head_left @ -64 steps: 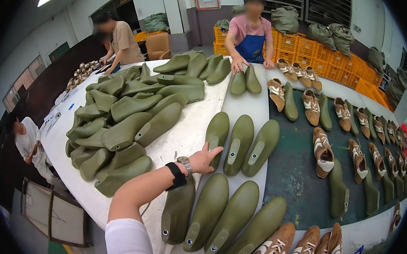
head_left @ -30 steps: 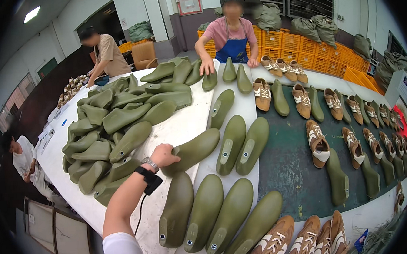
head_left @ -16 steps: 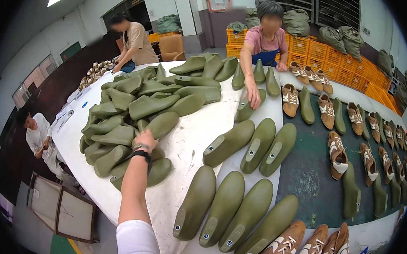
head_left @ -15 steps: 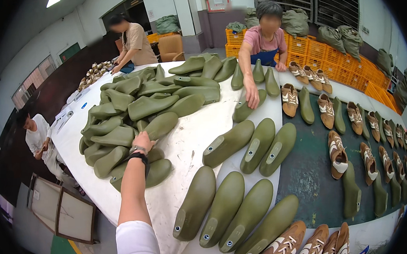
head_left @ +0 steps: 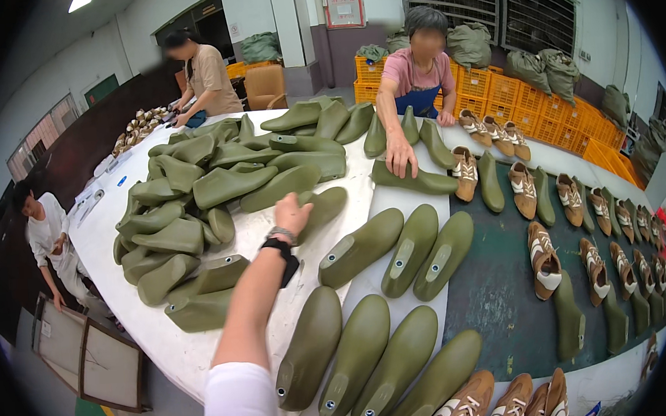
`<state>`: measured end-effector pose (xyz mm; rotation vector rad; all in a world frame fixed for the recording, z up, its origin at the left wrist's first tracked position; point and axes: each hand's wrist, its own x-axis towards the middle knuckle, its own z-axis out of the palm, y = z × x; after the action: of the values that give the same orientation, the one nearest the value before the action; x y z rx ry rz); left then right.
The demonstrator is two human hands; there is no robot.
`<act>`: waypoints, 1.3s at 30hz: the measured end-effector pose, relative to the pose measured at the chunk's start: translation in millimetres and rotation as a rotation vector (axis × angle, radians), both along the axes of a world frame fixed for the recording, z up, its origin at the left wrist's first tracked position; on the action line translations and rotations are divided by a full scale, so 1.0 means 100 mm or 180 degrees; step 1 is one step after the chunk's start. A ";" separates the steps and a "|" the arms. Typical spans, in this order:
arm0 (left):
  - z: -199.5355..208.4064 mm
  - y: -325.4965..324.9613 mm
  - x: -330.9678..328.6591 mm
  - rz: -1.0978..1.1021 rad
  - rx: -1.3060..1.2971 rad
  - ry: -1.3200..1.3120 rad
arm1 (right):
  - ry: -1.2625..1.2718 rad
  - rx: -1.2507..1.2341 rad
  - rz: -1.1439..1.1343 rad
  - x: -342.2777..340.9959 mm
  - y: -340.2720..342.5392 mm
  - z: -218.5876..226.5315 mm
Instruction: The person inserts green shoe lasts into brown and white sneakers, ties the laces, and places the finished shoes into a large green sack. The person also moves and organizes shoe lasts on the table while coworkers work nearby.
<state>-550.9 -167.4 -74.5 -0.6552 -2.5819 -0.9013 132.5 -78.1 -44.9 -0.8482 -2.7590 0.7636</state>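
Freeing a smooth olive-green shoe last [head_left: 327, 210] from the jumbled heap of matching lasts [head_left: 232, 185], the bare left hand [head_left: 291, 216], fingers clamped on the last's near end, has shifted it rightward, nearer the aligned row [head_left: 410, 250].

Heaped shoe lasts [head_left: 232, 185] are lying left on the surface [head_left: 98, 234], shoes [head_left: 543, 260] are resting right; crates [head_left: 520, 93] are standing behind it.

smooth plastic shoe lasts [head_left: 400, 362], scuffed matt green panel [head_left: 491, 305]
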 end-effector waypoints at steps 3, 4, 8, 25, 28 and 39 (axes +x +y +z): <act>-0.23 0.49 0.00 -0.0939 -0.0014 -0.0188 | -0.0240 0.0097 -0.0017 0.00 0.03 0.00; -0.26 0.53 0.01 -0.1147 -0.0367 -0.0159 | -0.0244 0.0001 -0.0012 0.00 0.04 0.01; -0.12 -0.15 0.12 -0.1506 -0.1242 -0.0325 | -0.0247 -0.0078 0.0052 0.01 0.03 0.07; 0.09 -2.78 1.84 -0.0213 -0.2299 -0.1404 | 0.0204 0.0049 0.0511 0.09 -0.07 0.08; 0.04 -2.51 2.05 -0.0725 -0.1713 -0.2287 | 0.0229 0.0027 0.0511 0.04 -0.12 0.04; -0.12 -2.07 0.11 0.1013 -0.2164 -0.0875 | -0.0001 0.0123 0.0364 -0.11 -0.21 0.13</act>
<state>-539.6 -374.0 -86.3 -0.2617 -3.1250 0.0098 121.5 -99.5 -31.8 -0.6884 -2.8329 0.7260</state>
